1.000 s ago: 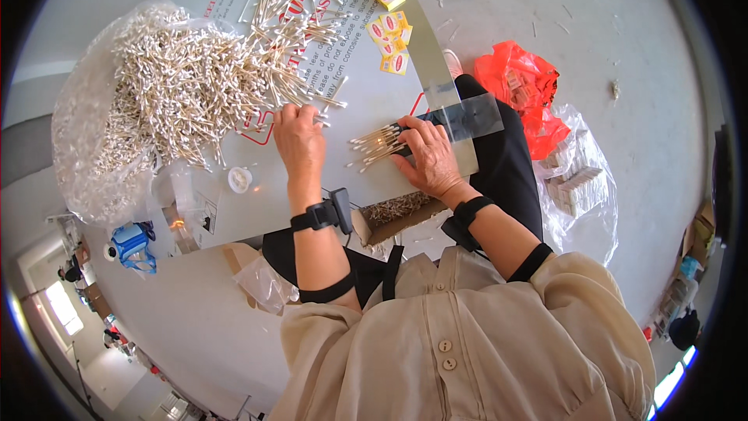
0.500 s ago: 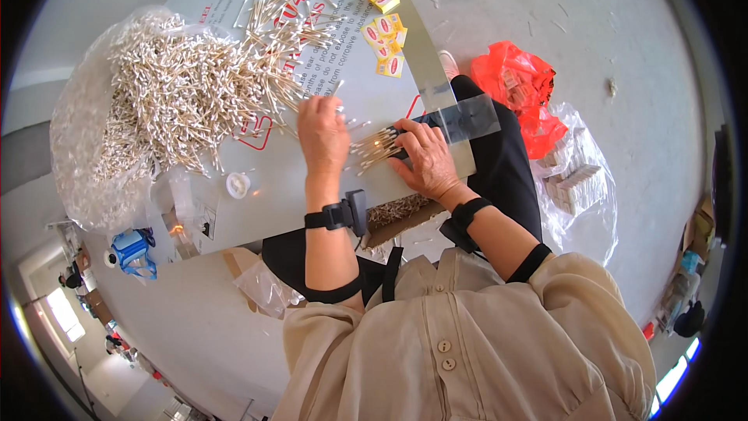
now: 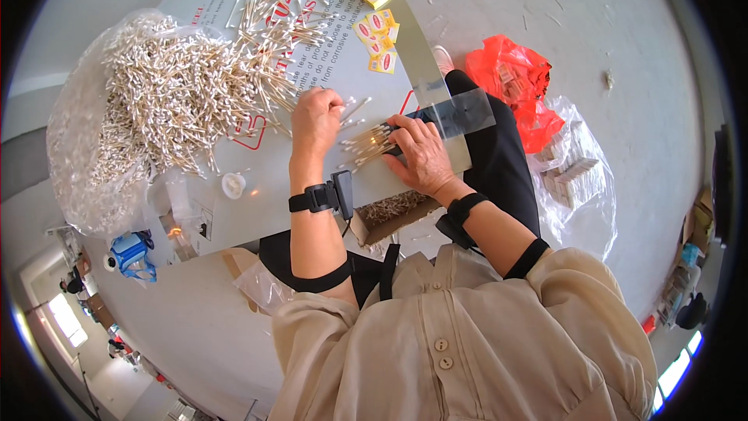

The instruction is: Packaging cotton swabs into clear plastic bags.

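Nearer to the right hand (image 3: 421, 154) than a second ago, the left hand (image 3: 315, 121) has crossed a little from the pile's edge, and a few loose swabs (image 3: 357, 109) have shifted toward the bundle with it. From my remote seat I read the view as a dial: the left hand sits between ten and eleven o'clock, the right at two.

On the left, I see the fingers curled in together, white cotton tips just beside them; whether they pinch a swab I cannot tell. The right hand's fingers lie side by side over the end of the swab bundle (image 3: 368, 143), thumb apart on the near side (how hard they press, I can't judge from here). That bundle fans out toward nine o'clock from the hand, on the table (image 3: 269, 214).

Between one and two o'clock of the right hand I have a clear sheet (image 3: 460, 113) reaching past the table's edge and, farther off on the floor, a red bag (image 3: 506, 62). The big swab pile (image 3: 179, 90) spreads at nine from the left hand; yellow boxes (image 3: 378, 27) lie at one, and a small white dish (image 3: 233, 185) toward eight.
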Available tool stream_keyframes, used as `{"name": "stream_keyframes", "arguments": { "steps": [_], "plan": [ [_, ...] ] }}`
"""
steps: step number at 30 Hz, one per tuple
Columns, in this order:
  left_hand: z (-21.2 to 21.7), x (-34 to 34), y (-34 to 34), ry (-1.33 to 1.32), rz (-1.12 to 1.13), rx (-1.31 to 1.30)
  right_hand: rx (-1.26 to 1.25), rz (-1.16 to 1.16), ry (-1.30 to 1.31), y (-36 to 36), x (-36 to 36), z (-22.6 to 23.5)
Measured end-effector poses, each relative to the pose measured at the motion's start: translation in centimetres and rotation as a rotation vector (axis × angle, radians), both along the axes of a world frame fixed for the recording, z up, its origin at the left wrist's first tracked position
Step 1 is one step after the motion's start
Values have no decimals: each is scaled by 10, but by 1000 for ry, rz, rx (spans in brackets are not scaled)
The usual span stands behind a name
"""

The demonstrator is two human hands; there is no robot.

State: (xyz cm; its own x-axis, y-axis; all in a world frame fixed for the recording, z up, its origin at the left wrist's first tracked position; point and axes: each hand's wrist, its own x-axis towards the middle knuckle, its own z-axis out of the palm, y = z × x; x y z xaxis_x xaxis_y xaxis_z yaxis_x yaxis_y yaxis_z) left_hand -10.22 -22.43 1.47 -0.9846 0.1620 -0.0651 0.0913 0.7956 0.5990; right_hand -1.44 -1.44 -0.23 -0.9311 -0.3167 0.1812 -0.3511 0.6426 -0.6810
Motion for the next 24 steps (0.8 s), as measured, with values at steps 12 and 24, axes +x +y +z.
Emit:
{"name": "stream_keyframes", "arguments": {
  "steps": [12, 24],
  "plan": [
    [0, 51, 8, 128, 8, -40, -38, -15, 29, -2, 0, 1],
    [-20, 87, 36, 194, -11, -442, -409, -146, -48, 1, 0, -11]
  ]
}}
